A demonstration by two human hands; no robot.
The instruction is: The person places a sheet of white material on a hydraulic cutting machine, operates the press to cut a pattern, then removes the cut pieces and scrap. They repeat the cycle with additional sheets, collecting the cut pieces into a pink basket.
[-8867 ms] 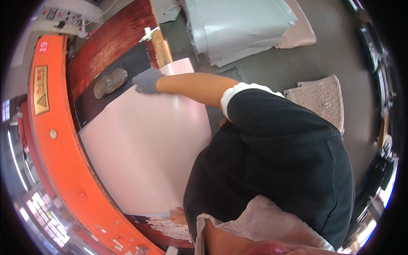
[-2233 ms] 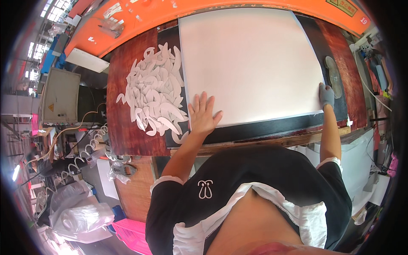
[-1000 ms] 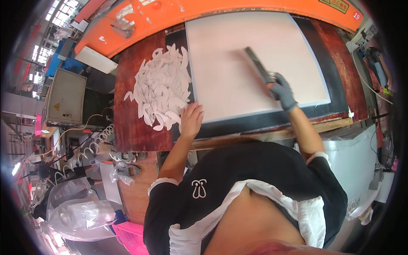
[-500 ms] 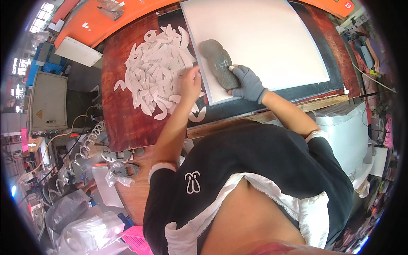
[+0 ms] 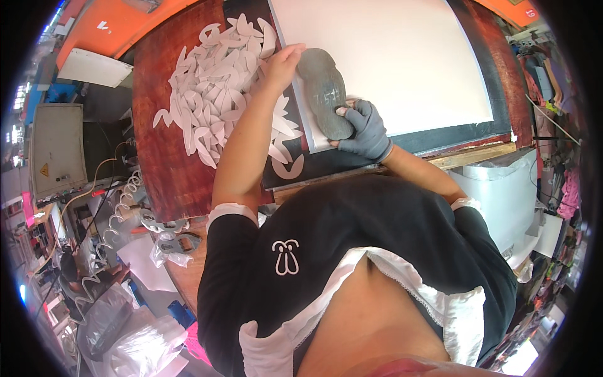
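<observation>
A grey, lobed cutting die (image 5: 325, 94) lies near the left edge of a large pale sheet (image 5: 408, 69). My right hand (image 5: 365, 133), in a grey glove with bare fingertips, grips the die's near end, thumb on top. My bare left hand (image 5: 284, 68) reaches to the die's far left end, fingers extended at the sheet's edge. Whether its fingertips touch the die or the sheet is hard to tell. Just left of that hand, a heap of pale curved cut pieces (image 5: 213, 94) covers part of the red-brown tabletop (image 5: 157, 151).
A black board (image 5: 440, 139) lies under the sheet, with a wooden strip (image 5: 474, 156) along the near edge. Orange machine parts (image 5: 169, 19) border the table's far side. A grey cabinet (image 5: 58, 151) and coiled hose (image 5: 129, 195) are at left; clear plastic sheeting (image 5: 502, 195) hangs at right.
My left hand has moved away from me, from beside the heap to the die's far end. The die has turned slightly, its near end shifting left, with my right hand still on it.
</observation>
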